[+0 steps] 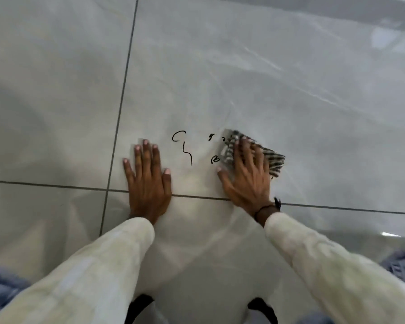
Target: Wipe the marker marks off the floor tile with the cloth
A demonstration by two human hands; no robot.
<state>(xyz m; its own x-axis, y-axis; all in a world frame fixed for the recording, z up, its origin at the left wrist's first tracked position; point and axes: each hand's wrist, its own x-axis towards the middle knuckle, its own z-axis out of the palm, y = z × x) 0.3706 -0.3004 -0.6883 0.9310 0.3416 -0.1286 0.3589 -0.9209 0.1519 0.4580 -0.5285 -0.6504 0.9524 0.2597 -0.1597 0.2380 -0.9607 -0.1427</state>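
Down on a glossy pale grey floor tile, a person presses both hands flat beside a scatter of black marker marks. The left hand lies palm down with fingers spread and nothing under it, its grip released, just left of a long looping squiggle. The right hand spreads over a striped dark-and-light cloth, pinning it to the tile rather than clenching it; the cloth shows beyond the fingertips on the far side and fans out to the right of the hand.

Three small marks sit between the hands, just left of the cloth: two tiny curls on the far side and a rounded scrawl nearer, close to the right thumb. None of them reads as a clear letter or word.

Dark grout lines cross under the left wrist, one running far to near, the other left to right beneath both hands. Cream sleeves cover both forearms, and a dark band circles the right wrist. Blue fabric shows at the near corners.
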